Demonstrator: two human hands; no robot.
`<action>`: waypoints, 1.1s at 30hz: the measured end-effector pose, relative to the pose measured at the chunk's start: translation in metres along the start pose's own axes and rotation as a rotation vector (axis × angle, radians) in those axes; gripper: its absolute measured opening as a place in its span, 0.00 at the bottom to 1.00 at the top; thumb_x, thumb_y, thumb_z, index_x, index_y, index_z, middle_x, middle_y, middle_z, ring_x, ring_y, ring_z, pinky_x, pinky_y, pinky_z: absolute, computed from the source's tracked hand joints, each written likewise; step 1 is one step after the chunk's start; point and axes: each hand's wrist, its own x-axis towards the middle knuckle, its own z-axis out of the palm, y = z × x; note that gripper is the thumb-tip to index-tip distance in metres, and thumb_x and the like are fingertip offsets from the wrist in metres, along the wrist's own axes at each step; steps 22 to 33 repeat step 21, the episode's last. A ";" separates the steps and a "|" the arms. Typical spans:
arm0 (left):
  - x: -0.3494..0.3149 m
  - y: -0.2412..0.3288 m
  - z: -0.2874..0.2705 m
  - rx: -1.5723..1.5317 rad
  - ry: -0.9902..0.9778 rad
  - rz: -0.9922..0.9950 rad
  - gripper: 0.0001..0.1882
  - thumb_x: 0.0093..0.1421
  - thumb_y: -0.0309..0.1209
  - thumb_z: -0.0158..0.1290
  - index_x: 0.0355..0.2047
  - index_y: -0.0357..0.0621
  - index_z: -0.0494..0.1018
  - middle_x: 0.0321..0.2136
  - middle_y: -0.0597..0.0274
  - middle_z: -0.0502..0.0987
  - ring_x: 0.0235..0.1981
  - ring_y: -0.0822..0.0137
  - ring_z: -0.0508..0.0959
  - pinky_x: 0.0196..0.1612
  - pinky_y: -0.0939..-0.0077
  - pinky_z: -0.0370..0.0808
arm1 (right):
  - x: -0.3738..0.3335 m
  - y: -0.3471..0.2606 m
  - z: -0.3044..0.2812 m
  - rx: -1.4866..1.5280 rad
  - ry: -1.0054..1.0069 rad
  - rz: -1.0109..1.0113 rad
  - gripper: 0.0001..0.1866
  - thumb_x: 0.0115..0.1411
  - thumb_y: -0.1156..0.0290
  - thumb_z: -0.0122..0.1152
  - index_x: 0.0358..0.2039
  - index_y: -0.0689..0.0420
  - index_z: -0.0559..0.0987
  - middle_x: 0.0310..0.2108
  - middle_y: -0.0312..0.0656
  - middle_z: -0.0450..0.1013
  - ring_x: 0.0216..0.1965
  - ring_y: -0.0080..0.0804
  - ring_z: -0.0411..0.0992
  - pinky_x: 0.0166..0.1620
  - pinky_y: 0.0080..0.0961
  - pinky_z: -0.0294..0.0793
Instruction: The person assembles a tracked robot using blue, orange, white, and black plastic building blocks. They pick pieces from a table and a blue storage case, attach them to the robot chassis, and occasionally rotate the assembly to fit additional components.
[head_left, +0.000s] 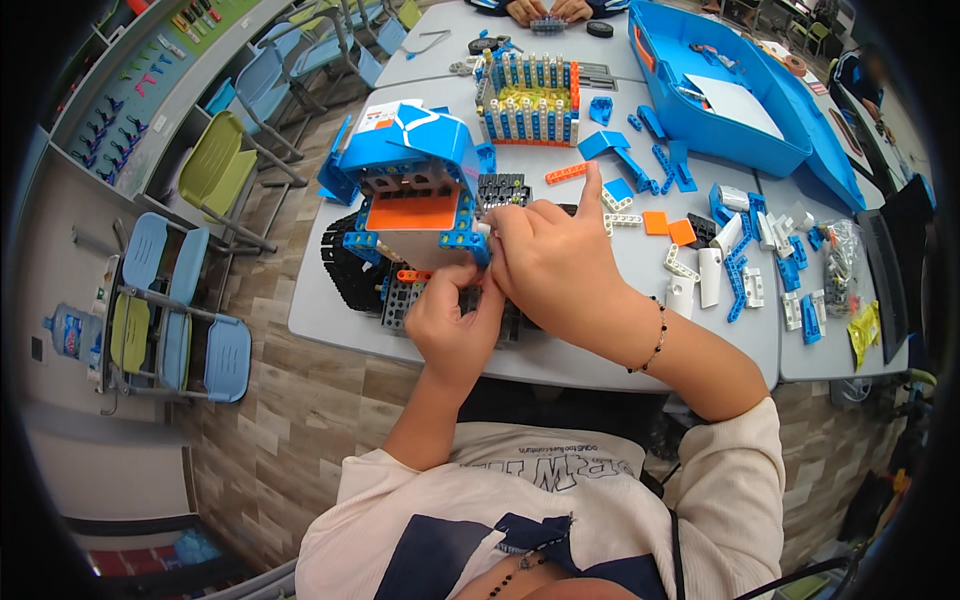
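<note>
In front of me on the table stands a building-block vehicle with a blue-and-orange cab (410, 215) and a black track (350, 262) at its left side. My left hand (450, 325) is closed, thumb and fingers pinched at the cab's lower right corner. My right hand (555, 255) presses bent fingers against the blue beam (465, 240) at that same corner, its index finger sticking up. A small pale peg (484, 229) shows between the beam and my right hand. My fingers hide the exact contact point and much of the chassis (400, 303).
Behind the vehicle stands a block-built crate (528, 100). A blue storage case (715, 130) lies open at the far right. Loose blue, white and orange pieces (735, 255) spread across the right side. Chairs (225, 165) line the left. Another person's hands (548, 12) work at the far edge.
</note>
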 end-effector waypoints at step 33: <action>-0.008 0.005 -0.014 -0.240 -0.057 -0.136 0.13 0.49 0.24 0.65 0.33 0.36 0.72 0.26 0.59 0.81 0.25 0.64 0.82 0.32 0.80 0.76 | 0.008 0.023 -0.019 0.233 -0.035 0.038 0.10 0.54 0.65 0.59 0.34 0.56 0.74 0.16 0.39 0.73 0.21 0.38 0.75 0.60 0.64 0.53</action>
